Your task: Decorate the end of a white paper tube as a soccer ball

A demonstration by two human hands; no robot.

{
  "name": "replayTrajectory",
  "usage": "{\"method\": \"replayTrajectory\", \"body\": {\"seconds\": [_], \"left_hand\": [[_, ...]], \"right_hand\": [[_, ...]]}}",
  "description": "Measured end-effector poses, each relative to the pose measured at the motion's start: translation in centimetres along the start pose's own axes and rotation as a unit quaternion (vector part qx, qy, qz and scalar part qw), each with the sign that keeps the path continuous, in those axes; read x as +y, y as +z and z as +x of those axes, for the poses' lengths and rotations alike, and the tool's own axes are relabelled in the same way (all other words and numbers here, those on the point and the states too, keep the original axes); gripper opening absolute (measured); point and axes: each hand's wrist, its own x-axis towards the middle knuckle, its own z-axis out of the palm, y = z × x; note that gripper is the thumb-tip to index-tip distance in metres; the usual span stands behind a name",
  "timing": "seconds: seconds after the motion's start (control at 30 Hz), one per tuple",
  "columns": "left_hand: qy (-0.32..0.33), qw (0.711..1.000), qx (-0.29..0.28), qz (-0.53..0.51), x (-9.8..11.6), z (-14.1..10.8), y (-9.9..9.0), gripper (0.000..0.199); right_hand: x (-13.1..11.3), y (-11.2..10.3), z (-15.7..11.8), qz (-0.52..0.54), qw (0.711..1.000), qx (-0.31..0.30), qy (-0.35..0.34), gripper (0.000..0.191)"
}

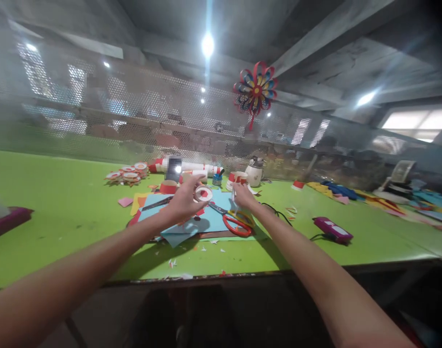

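Note:
My left hand [184,200] holds a white paper ring with a red centre [204,194] between thumb and fingers, above blue paper sheets [221,205]. My right hand [243,195] has its fingers pinched round a thin white stick-like piece [234,197], in front of a red and white cup-like roll [238,178]. Red-handled scissors [237,225] lie on the sheets between my forearms, blades toward the left hand. Dark scissors or a blade [157,203] rest on the paper left of my left hand.
Red and white paper discs [128,174] are piled at the back left. A white bottle [254,171] and a small blue jar [217,180] stand at the back. A purple box [332,229] lies right; coloured strips [336,189] lie farther right. A paper flower [256,91] rises behind.

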Motion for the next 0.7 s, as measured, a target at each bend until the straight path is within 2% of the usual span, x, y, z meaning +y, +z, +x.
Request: {"method": "replayTrajectory", "body": {"seconds": [0.17, 0.37, 0.5, 0.53, 0.6, 0.7], "left_hand": [[0.023, 0.999, 0.032, -0.029, -0.6, -0.9, 0.8, 0.068], [0.055, 0.994, 0.061, -0.079, -1.4, -1.6, 0.8, 0.075], [0.07, 0.988, 0.112, -0.083, -1.7, -1.7, 1.2, 0.076], [0.072, 0.987, 0.121, -0.083, -1.8, -1.7, 1.3, 0.076], [0.073, 0.986, 0.124, -0.086, -1.9, -1.8, 1.4, 0.077], [0.073, 0.987, 0.113, -0.091, -1.7, -1.9, 1.4, 0.075]], "right_hand": [[-0.6, -0.5, 0.9, 0.072, 0.997, 0.039, 0.007, 0.033], [-3.2, 0.0, -1.0, 0.237, 0.969, 0.064, 0.023, 0.031], [-5.8, 0.1, -2.4, 0.38, 0.925, 0.009, 0.01, 0.03], [-6.4, 0.1, -2.8, 0.41, 0.912, -0.008, 0.002, 0.037], [-7.6, 0.0, -3.9, 0.458, 0.888, -0.042, -0.02, 0.062], [-8.7, -0.1, -5.6, 0.499, 0.862, -0.073, -0.048, 0.067]]}}
